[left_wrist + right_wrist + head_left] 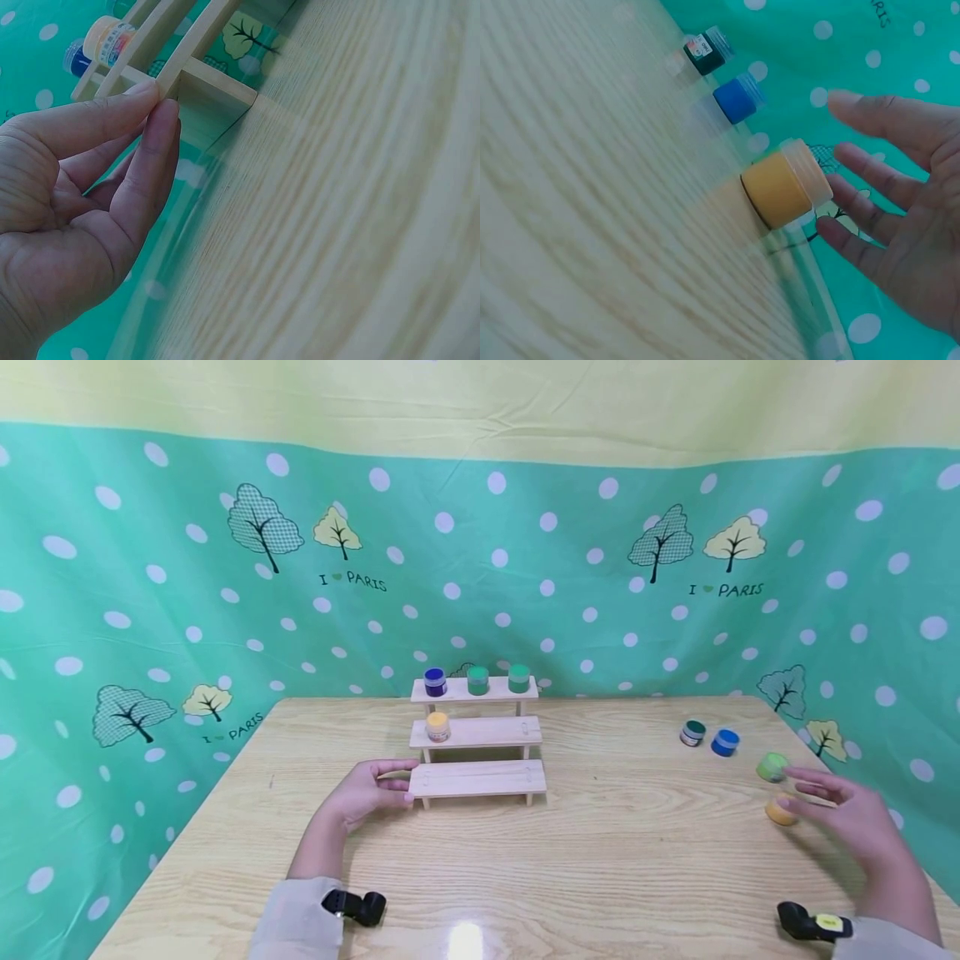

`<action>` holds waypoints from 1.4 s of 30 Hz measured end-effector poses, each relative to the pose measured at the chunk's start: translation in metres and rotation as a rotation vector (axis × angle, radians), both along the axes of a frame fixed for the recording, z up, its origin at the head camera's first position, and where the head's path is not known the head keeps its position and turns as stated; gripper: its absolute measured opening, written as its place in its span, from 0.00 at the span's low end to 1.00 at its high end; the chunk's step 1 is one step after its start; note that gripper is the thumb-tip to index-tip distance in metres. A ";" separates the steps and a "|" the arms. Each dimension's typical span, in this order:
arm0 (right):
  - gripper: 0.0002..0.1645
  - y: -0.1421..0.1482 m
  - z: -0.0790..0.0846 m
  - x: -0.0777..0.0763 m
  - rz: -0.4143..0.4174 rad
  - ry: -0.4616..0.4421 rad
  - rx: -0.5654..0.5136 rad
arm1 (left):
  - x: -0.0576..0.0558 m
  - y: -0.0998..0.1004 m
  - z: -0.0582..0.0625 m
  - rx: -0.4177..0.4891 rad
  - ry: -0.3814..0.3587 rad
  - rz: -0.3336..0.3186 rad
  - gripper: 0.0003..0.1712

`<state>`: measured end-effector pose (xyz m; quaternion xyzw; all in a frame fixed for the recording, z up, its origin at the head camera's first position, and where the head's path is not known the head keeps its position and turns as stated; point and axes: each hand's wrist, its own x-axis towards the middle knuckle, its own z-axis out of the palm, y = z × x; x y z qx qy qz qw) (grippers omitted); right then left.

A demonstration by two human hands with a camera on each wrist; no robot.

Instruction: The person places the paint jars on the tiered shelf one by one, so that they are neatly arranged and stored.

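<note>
My left hand (363, 793) is at the left end of a three-step wooden display rack (480, 779), its thumb and fingertips pinching the end of the lowest step. In the left wrist view, those fingertips (159, 112) meet at the corner of the step. On the right, my right hand (851, 814) hovers with spread fingers around an orange paint jar (778, 811). That orange jar stands upright with a clear lid, and the fingertips (826, 225) are right at the lid. Just behind it is a light green jar (770, 767).
A dark green jar (693, 732) and a blue jar (725, 742) stand farther back on the right. The rack's top step bears a dark blue jar (435, 683) and two green jars (477, 682); a pale orange jar (438, 727) sits on the middle step. Behind hangs a polka-dot curtain (525, 585).
</note>
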<state>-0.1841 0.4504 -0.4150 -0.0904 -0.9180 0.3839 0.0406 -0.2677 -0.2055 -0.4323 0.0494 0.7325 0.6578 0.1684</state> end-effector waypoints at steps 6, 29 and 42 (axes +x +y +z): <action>0.39 0.008 -0.005 -0.001 0.056 -0.047 -0.041 | 0.000 0.000 0.001 -0.005 -0.004 0.001 0.36; 0.50 0.000 0.001 -0.011 0.022 -0.157 0.011 | 0.003 0.000 0.002 0.000 0.010 0.009 0.36; 0.46 -0.034 0.018 -0.012 0.085 -0.022 0.068 | 0.002 0.000 0.002 0.005 0.010 -0.008 0.36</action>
